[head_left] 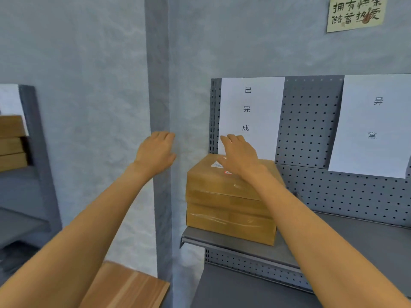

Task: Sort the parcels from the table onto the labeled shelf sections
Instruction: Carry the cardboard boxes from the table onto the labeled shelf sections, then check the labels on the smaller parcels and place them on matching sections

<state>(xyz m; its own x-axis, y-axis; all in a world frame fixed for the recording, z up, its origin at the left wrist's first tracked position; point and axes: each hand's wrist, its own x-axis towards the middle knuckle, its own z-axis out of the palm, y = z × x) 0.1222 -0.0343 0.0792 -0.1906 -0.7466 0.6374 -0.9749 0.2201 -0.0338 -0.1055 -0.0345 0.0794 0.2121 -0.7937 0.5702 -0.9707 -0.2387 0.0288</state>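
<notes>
**While the Stack Sits Near the Edge, Our Hands Hover Empty**

Though the parcels [231,196] already rest on the shelf [355,241] beneath the left label sheet [251,114], we judge the pile still open to a slip. It stands three boxes high at the far left end of the shelf, its front face close to the shelf's front lip, and a careless brush as we pull away could nudge the top box off line or push the whole pile toward the open left side, where nothing fences it in. The top box looks slightly askew against the two below it, which would make such a knock more telling.

Our right hand [239,154] is stretched forward over the top box, palm down, fingers loosely spread and holding nothing; whether it touches the cardboard or floats just above it we cannot tell. Our left hand [155,150] hangs in the air well to the left of the pile, before the wall pillar [158,85], fingers curled slightly, also empty. Both forearms reach upward and forward. A wooden tabletop [129,287] shows below, and a second label sheet [373,125] marks the bare section to the right.
</notes>
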